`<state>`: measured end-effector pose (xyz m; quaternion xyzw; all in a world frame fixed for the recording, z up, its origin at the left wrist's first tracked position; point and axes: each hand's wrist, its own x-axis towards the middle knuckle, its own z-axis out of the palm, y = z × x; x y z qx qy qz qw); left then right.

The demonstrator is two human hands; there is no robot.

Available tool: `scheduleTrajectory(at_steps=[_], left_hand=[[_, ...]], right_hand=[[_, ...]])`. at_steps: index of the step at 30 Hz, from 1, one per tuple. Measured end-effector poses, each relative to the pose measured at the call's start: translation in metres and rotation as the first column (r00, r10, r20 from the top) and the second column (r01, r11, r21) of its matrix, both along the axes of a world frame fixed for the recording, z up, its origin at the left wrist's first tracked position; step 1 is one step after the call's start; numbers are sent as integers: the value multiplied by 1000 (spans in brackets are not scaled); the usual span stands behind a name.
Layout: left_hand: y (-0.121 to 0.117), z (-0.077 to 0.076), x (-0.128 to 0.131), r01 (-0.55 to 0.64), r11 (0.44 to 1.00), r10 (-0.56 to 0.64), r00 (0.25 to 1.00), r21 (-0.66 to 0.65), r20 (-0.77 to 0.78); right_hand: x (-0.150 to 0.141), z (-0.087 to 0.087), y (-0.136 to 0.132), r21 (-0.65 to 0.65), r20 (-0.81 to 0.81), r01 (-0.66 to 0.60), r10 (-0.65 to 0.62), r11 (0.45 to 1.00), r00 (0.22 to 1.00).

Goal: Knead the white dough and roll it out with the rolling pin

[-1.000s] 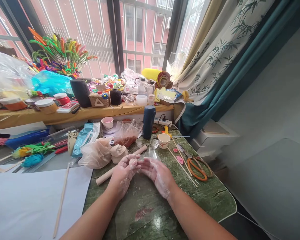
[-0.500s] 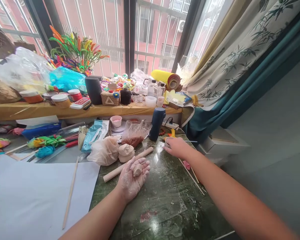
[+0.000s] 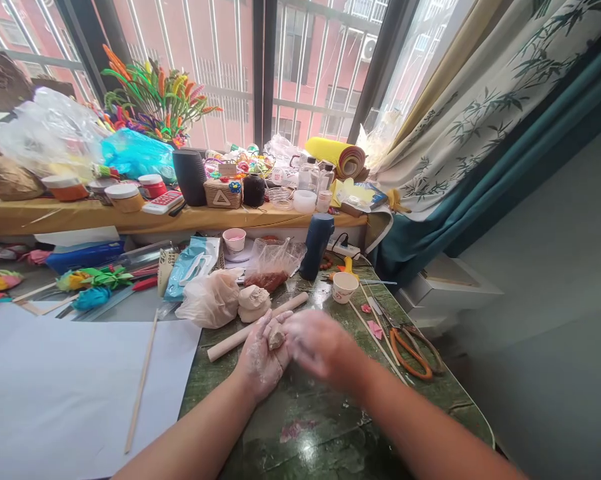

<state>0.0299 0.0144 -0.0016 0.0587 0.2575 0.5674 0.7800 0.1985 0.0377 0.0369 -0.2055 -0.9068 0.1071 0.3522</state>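
On the palm of my left hand (image 3: 261,365) rests a small lump of clay (image 3: 276,338), the fingers slightly curled around it and dusted with white. My right hand (image 3: 327,347) hovers close to its right side, over the left fingertips. Motion blur smears the right fingers, so their grip cannot be made out. Just beyond, a wooden rolling pin (image 3: 227,347) lies diagonally on the dark green table. Behind the pin sits a larger mass of clay (image 3: 253,307) beside a crumpled plastic bag (image 3: 209,300). A white paper cup (image 3: 345,289) stands farther off, to the right.
Orange-handled scissors (image 3: 413,353) and thin wooden sticks (image 3: 375,332) lie at the right. White paper (image 3: 80,393) covers the left side, with another stick on it. A dark blue bottle (image 3: 316,247) stands at the back, below a crowded sill (image 3: 195,220).
My right hand has left the paper cup and come back toward my left hand. The left hand still holds the clay lump. The scissors are now uncovered.
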Motion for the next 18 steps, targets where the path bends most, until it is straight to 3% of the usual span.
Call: scheduleTrajectory(at_steps=[2,6,8,11,14,16,17,18], left_hand=[[-2,0,1,34,999,-34,999,5,-10],[-7,0,4,27,999,-28,999,-36,-29],[-9,-2,6,-3,999,1,1000,-46,-27],[-9,-4,8,-2,1000,2,1000,-4,-7],[-10,0,8,16,997,-12,999,80,-49],[-9,3,7,-4,989,27,988,149,-154],[-9,3,7,-16,983,58,973,185,-224],[-10,3,7,-23,975,90,949,219,-303]], right_hand=[[-23,-17,-20,24,-9,-80,81,996,997],[-41,-46,-31,26,-45,-35,36,999,998],[-39,-50,-29,45,-56,-51,54,998,997],[-33,-41,-28,13,-100,-82,83,997,992],[-28,-24,-35,-133,-195,-98,71,986,978],[-30,-17,-43,-296,-330,-72,-31,953,943],[-33,-17,-46,-416,-422,-54,-141,908,895],[-37,-18,-49,-562,-502,-58,-284,825,817]])
